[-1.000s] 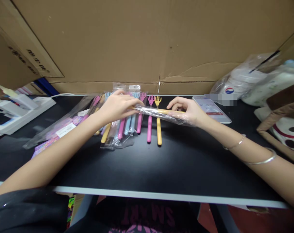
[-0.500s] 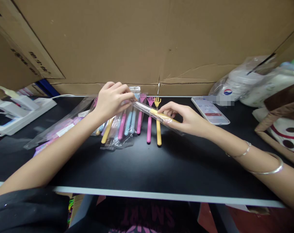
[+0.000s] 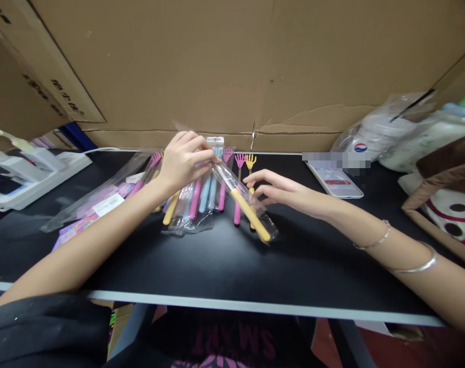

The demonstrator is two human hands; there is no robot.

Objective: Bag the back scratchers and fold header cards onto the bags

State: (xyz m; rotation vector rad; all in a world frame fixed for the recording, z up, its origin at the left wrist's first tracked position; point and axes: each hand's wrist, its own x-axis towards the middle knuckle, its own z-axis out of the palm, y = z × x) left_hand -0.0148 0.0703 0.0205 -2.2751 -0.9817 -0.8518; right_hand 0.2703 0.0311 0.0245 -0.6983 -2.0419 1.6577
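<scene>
My left hand (image 3: 190, 159) pinches the upper end of a clear plastic bag with a yellow-handled back scratcher (image 3: 250, 214) inside. The bag hangs slanted down to the right over the table. My right hand (image 3: 276, 188), fingers apart and holding nothing, is just right of it. Behind lie a loose pink back scratcher (image 3: 240, 162) and a loose yellow back scratcher (image 3: 250, 161), their handles partly covered by the bag and my right fingers. Several bagged back scratchers (image 3: 203, 194) in pink, blue and yellow lie beneath and right of my left hand.
On the left are a white power strip (image 3: 44, 179) with plugs and some purple printed packaging (image 3: 79, 227). A phone (image 3: 334, 180), a bagged cup (image 3: 374, 135) and a brown-handled bag (image 3: 443, 199) stand right. A cardboard wall (image 3: 217, 66) closes the back of the black table (image 3: 217, 266).
My right hand has let go of the bagged yellow back scratcher and opened. Its lower end has swung down and toward me, while my left hand keeps its pinch.
</scene>
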